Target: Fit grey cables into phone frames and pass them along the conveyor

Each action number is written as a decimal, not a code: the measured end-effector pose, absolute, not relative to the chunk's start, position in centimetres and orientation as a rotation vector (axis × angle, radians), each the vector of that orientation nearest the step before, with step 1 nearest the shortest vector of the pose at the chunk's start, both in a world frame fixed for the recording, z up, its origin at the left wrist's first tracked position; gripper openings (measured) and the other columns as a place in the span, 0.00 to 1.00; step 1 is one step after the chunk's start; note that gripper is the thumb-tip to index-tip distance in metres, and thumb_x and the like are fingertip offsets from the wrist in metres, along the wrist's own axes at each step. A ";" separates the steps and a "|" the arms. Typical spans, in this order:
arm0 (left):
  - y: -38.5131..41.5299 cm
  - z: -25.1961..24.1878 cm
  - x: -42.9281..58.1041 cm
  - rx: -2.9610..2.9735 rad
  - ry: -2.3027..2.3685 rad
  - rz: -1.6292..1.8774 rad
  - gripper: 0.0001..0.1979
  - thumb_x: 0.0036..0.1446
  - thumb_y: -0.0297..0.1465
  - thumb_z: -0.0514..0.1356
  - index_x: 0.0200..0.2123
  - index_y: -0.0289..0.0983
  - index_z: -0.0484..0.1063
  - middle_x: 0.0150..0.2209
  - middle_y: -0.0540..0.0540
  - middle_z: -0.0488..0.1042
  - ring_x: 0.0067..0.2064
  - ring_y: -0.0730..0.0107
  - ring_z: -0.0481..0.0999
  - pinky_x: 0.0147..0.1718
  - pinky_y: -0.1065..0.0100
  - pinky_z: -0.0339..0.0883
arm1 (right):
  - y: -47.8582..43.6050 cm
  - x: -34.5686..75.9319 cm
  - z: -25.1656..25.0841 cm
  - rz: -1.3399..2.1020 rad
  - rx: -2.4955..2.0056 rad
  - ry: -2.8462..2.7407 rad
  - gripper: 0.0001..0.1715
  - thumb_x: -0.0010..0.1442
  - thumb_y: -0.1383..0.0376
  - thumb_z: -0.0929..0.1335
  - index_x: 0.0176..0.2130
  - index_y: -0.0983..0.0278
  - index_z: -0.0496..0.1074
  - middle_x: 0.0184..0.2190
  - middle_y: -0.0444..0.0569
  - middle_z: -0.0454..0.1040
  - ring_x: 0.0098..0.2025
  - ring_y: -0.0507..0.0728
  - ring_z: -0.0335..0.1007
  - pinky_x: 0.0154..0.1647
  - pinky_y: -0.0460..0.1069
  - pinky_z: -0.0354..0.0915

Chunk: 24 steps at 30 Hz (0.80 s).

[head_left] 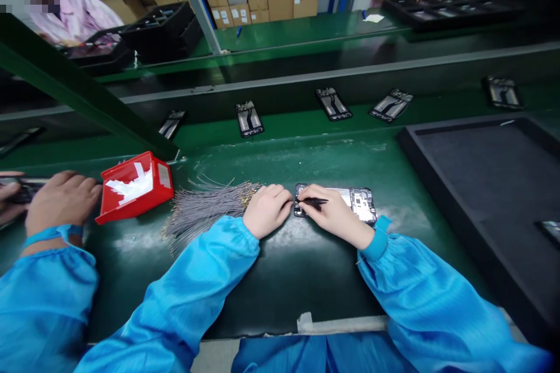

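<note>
An opened phone frame (356, 200) lies flat on the green bench in front of me. My right hand (335, 213) rests over its left part, fingers pinched on black tweezers (314, 202) whose tips point left at the frame's left end. My left hand (266, 210) is curled, fingertips pressed against the frame's left edge; what they pinch, if anything, is hidden. A bundle of thin grey cables (205, 207) with gold ends lies just left of my left hand.
A red parts bin (133, 186) sits left of the cables. A co-worker's hands (59, 201) in blue sleeves work at far left. A black tray (485, 180) fills the right side. Several phone frames (248, 119) lie on the conveyor behind. Two people in pink sit opposite.
</note>
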<state>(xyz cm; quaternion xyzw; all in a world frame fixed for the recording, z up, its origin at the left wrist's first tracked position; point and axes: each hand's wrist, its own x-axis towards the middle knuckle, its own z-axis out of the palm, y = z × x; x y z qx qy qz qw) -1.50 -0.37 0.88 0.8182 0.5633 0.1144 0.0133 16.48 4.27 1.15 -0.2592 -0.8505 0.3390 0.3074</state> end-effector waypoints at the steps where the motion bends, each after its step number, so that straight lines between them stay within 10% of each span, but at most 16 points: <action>1: -0.2 1.1 -2.0 2.537 1.746 0.332 0.06 0.58 0.29 0.50 0.32 0.36 0.67 0.31 0.47 0.67 0.35 0.68 0.65 0.35 0.67 0.58 | 4.4 16.9 1.2 0.893 -0.695 -2.220 0.03 0.56 0.70 0.63 0.33 0.63 0.67 0.31 0.47 0.70 0.35 0.53 0.66 0.36 0.48 0.63; 9: -1.1 2.7 -1.1 2.865 1.258 0.160 0.06 0.60 0.28 0.49 0.34 0.37 0.66 0.32 0.48 0.67 0.34 0.69 0.64 0.32 0.68 0.56 | 5.9 26.2 1.4 0.401 -1.350 -1.859 0.03 0.54 0.67 0.64 0.28 0.63 0.65 0.27 0.46 0.67 0.29 0.54 0.63 0.30 0.48 0.59; 24: -0.7 1.6 4.3 2.969 1.169 0.286 0.08 0.60 0.28 0.48 0.31 0.36 0.65 0.29 0.48 0.65 0.33 0.69 0.63 0.31 0.67 0.54 | 1.7 26.6 0.8 1.022 -0.990 -1.973 0.04 0.58 0.64 0.64 0.35 0.62 0.67 0.34 0.49 0.69 0.38 0.56 0.66 0.40 0.52 0.63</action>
